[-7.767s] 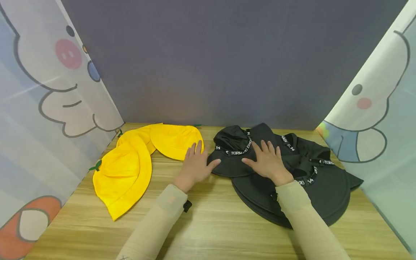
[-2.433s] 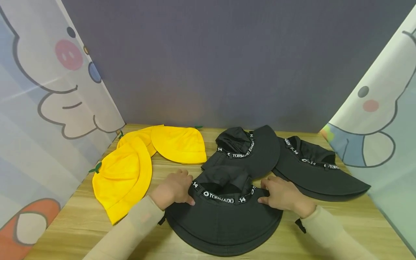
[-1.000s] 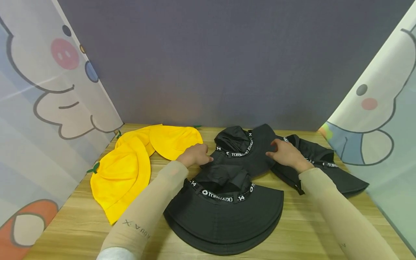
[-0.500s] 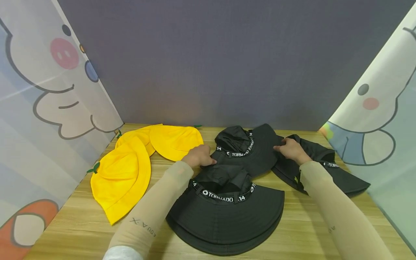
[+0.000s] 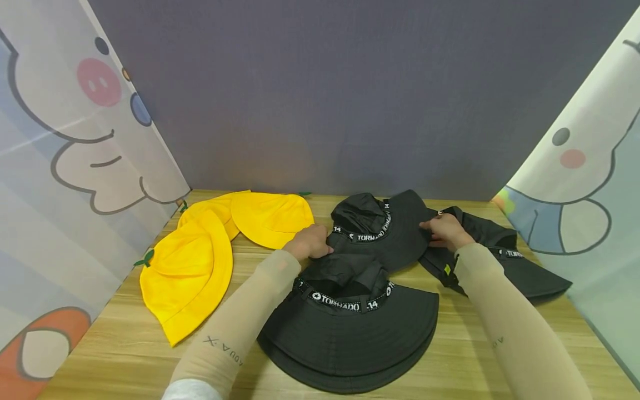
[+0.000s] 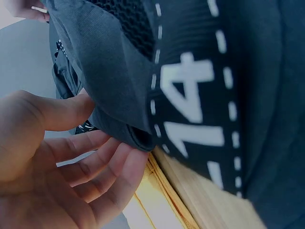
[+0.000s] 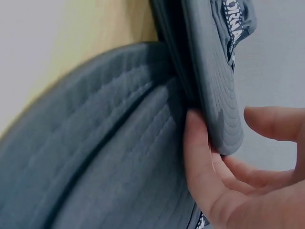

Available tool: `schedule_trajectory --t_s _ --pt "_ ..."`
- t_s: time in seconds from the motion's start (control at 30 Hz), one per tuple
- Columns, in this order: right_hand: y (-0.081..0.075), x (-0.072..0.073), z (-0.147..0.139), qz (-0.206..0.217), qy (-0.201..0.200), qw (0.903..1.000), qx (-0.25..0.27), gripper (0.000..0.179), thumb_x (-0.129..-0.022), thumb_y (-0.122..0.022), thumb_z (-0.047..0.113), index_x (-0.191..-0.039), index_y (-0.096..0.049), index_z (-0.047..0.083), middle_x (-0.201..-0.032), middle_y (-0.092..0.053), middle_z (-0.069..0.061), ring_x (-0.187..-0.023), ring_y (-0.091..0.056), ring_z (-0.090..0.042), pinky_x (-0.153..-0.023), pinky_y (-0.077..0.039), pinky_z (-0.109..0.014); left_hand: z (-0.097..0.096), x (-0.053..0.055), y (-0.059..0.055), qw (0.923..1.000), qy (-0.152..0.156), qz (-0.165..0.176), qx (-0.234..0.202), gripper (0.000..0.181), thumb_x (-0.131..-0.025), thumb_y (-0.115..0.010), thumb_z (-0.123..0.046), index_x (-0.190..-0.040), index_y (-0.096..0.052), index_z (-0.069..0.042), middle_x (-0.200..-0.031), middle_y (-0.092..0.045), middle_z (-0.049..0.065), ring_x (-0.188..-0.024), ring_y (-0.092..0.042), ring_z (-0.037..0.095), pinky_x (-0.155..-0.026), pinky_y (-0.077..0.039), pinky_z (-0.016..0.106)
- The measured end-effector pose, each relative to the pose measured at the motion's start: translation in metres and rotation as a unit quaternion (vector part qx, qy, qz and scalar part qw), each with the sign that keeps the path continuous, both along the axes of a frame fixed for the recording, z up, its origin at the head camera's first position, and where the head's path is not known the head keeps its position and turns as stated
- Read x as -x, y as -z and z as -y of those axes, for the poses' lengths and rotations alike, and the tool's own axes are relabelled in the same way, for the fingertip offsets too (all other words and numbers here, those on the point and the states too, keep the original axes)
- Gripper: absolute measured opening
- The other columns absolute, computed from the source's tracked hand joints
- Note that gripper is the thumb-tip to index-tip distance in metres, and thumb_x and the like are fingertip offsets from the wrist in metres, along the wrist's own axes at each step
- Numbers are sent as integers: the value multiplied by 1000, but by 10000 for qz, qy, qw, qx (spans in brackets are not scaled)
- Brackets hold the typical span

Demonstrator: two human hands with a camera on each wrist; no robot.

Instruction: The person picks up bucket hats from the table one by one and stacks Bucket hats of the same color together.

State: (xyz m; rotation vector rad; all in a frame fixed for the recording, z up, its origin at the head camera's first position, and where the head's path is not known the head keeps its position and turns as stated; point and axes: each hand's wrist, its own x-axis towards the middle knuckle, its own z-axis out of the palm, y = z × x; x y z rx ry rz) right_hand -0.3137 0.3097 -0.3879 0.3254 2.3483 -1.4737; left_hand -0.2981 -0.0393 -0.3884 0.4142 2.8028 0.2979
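Note:
A black bucket hat (image 5: pixel 407 244) with a white-lettered inner band lies upside down at the back middle. My left hand (image 5: pixel 310 242) pinches its left brim edge, thumb on one side and fingers on the other in the left wrist view. At the right brim edge is my right hand (image 5: pixel 448 232). Its fingers (image 7: pixel 198 143) curl under the brim (image 7: pixel 221 114), while the thumb stands slightly off it in the right wrist view. Nearer me lies another black bucket hat (image 5: pixel 350 333), brim towards me. A further black hat (image 5: pixel 530 278) lies partly beneath my right hand and forearm.
Yellow hats (image 5: pixel 187 272) with green leaf tips overlap on the left of the wooden table (image 5: pixel 120 355). A dark grey panel (image 5: pixel 320 100) closes off the back. Cartoon-printed sheets (image 5: pixel 40 183) flank both sides.
The near black hat came from the right-hand pile to the front middle and was let go. Both hands then moved to the back middle hat; the right fingers have since slipped under its brim.

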Motion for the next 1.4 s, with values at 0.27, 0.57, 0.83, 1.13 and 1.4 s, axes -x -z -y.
schedule_trajectory --t_s 0.27,0.57,0.83,1.13,1.4 --pt "6 3 -4 22 180 9996 238 67 -106 -51 20 -155 -19 -12 -145 -40 -27 -116 -56 -28 -98 -52 -38 3 2 2 9998 125 48 -123 41 -97 -69 -30 -124 -62 0 -121 -64 13 -108 -60 26 -95 -49 36" --pt "3 2 -1 -1 47 9990 445 67 -107 -47 17 -157 -13 -10 -149 -38 -29 -120 -59 -30 -97 -52 -38 8 3 -1 9955 -6 67 -946 36 -95 -64 -17 -123 -56 5 -117 -61 17 -101 -57 28 -90 -49 38" --pt "-2 -1 -1 -353 87 9961 799 47 -105 -56 13 -143 -37 -7 -96 -64 2 -81 -69 -9 -78 -58 -30 15 4 -12 9839 -271 -40 -1764 31 -99 -56 -10 -126 -50 3 -114 -62 20 -97 -58 31 -87 -49 42" --pt "-8 -2 3 -578 249 9920 1091 55 -104 -57 15 -148 -34 -9 -94 -64 4 -80 -68 -9 -79 -58 -29 21 16 -16 9772 -175 -407 -2075 39 -105 -47 -11 -143 -43 1 -139 -50 20 -125 -50 33 -102 -43 44" --pt "-22 -5 11 -1125 337 9829 1420 38 -104 -58 15 -135 -47 -4 -93 -66 6 -82 -68 -7 -77 -57 -25 29 21 -32 9605 -284 -744 -2665 40 -105 -45 -7 -145 -41 -1 -142 -45 21 -116 -51 34 -95 -43 45"
